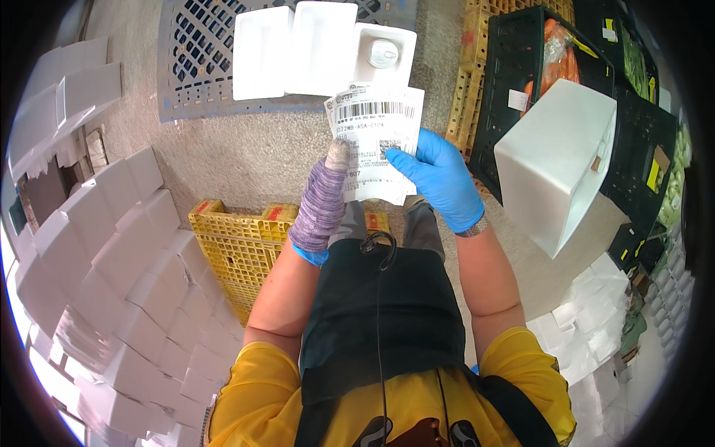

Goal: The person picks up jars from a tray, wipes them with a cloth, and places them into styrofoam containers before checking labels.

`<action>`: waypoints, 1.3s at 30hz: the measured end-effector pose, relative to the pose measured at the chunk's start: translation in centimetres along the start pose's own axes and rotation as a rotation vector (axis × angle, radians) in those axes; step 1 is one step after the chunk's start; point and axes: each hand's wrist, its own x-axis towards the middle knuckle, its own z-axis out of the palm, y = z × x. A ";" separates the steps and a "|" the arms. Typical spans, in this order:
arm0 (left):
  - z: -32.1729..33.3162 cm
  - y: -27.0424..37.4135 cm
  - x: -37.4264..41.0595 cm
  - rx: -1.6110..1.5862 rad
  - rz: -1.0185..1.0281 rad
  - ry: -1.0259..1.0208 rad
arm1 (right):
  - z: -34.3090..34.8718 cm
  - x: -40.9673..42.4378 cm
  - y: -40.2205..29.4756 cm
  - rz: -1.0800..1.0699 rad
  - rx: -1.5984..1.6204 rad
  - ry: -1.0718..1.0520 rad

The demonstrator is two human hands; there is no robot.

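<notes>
Several printed paper labels (366, 134), bearing barcodes and a square code, are held up in a loose fan before me. My left hand (324, 195), in a purple knit glove over a blue one, pinches their left edge with its thumb on top. From the right, my right hand (438, 173) in a blue disposable glove grips the same sheets, thumb over the square code. Just beyond the papers sit three open white foam boxes (324, 50) on a grey plastic pallet (195, 61). A round clear-lidded container (383, 53) lies in the rightmost box.
Stacked white foam boxes (128, 262) rise on my left beside a yellow plastic pallet (246, 240). At right, a tilted white foam box (553, 162) stands against black crates (514, 72), one holding bagged carrots (558, 56). White plastic wrapping (597, 307) lies lower right.
</notes>
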 end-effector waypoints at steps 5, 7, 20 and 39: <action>-0.8 0.1 0.2 -0.006 0.022 -0.007 | 0.8 0.6 -0.2 0.012 0.017 -0.006; -0.8 0.1 0.4 -0.018 0.012 0.018 | 0.5 1.0 0.4 0.017 -0.019 -0.023; 0.1 -0.2 1.0 -0.041 -0.016 0.014 | -1.0 0.6 0.5 0.013 0.020 -0.021; 3.6 -1.6 0.8 -0.017 0.022 -0.095 | -3.8 -2.5 0.6 0.009 0.132 0.064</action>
